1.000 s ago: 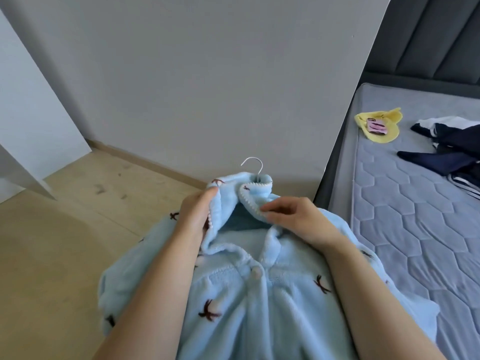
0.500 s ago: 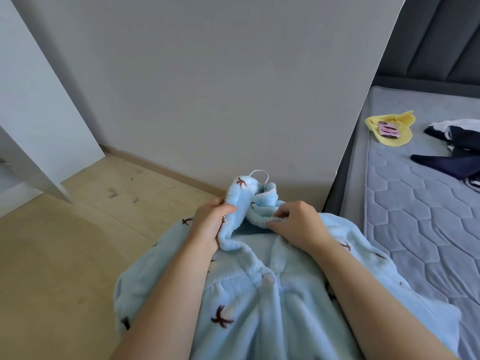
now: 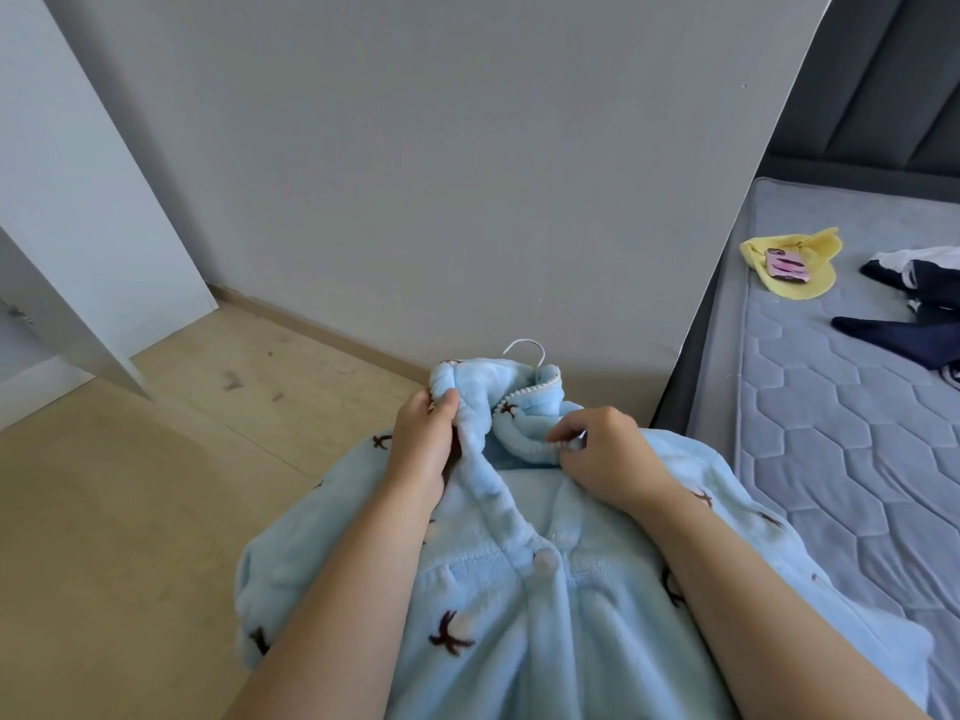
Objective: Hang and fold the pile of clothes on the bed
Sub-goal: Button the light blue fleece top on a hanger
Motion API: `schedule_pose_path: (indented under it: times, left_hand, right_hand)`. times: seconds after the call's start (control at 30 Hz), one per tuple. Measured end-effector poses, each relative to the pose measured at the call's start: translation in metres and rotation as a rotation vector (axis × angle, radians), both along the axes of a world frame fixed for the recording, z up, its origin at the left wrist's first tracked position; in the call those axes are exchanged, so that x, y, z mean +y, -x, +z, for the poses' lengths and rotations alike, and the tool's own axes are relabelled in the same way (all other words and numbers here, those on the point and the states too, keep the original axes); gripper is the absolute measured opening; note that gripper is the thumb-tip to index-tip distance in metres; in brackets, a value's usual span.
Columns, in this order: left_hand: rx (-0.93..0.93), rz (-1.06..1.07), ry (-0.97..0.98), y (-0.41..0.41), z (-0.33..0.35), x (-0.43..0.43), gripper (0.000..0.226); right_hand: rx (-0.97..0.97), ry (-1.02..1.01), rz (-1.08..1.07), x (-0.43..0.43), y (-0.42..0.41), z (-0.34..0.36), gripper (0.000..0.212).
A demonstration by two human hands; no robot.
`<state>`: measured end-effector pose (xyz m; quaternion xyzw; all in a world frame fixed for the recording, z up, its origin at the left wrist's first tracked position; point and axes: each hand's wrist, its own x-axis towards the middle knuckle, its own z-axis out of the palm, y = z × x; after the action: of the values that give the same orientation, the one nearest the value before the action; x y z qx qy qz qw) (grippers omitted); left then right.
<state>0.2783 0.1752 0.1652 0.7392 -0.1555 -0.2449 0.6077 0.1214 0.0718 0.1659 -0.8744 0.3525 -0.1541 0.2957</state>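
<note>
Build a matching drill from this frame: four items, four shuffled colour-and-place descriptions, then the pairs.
1 fleece top
2 hanger hook
3 cloth with pink label
4 crumpled garment

A yellow, on the mattress
B light blue, held by left hand and right hand
C navy, on the mattress
D white, sticking out above the fleece

Pairs: 1-B, 2-D, 3-A, 4-C

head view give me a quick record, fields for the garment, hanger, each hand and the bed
garment: blue fleece pyjama top, brown motifs, button front
hanger: white hook sticks out above the collar; rest hidden
left hand: grips the collar's left side
right hand: pinches the collar's trimmed edge
bed: grey mattress carries a yellow cloth and navy clothes
</note>
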Motion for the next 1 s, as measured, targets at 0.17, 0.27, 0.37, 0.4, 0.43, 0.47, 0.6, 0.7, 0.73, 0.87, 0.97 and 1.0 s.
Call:
schedule_pose_path:
  times: [0.17,0.27,0.37,0.4,0.43,0.47,0.6,0.7,0.73,0.87,0.97,1.0]
  left_hand:
    - [0.324,-0.01,0.255,0.006,0.002,0.001,0.01]
    - [0.397,-0.135,0.32,0.005,0.005,0.006,0.014]
    - [0.467,-0.217,0.406,0.004,0.006,0.011,0.021]
    - [0.489,-0.213,0.415,0.003,0.006,0.012,0.022]
    - [0.504,-0.203,0.406,0.003,0.006,0.011,0.022]
    - [0.511,-0.19,0.388,0.003,0.006,0.01,0.023]
    - [0.496,-0.138,0.33,0.004,0.005,0.009,0.023]
    - [0.461,-0.145,0.312,0.004,0.005,0.007,0.025]
    - [0.428,-0.153,0.299,0.004,0.005,0.007,0.026]
    - [0.295,-0.189,0.303,0.009,0.007,0.004,0.028]
    - [0.306,-0.217,0.376,0.013,0.007,0.004,0.027]
    - [0.312,-0.224,0.395,0.015,0.006,0.003,0.027]
  right_hand:
    - [-0.284,-0.205,-0.158,-0.003,0.007,0.005,0.006]
    - [-0.18,-0.242,-0.055,-0.003,0.009,0.007,0.011]
    - [-0.116,-0.316,0.041,-0.006,0.016,0.009,0.014]
    - [-0.118,-0.374,0.074,-0.008,0.02,0.011,0.016]
    - [-0.121,-0.436,0.11,-0.008,0.022,0.011,0.018]
    - [-0.115,-0.472,0.142,-0.008,0.024,0.012,0.021]
    - [-0.028,-0.292,0.137,-0.002,0.017,0.01,0.023]
    - [0.054,-0.091,0.126,0.004,0.013,0.009,0.025]
    - [0.085,-0.048,0.122,0.005,0.013,0.009,0.027]
    - [0.264,0.061,0.139,0.012,0.012,0.009,0.031]
    - [0.297,0.033,0.177,0.013,0.01,0.01,0.022]
    - [0.251,-0.002,0.167,0.013,0.01,0.01,0.018]
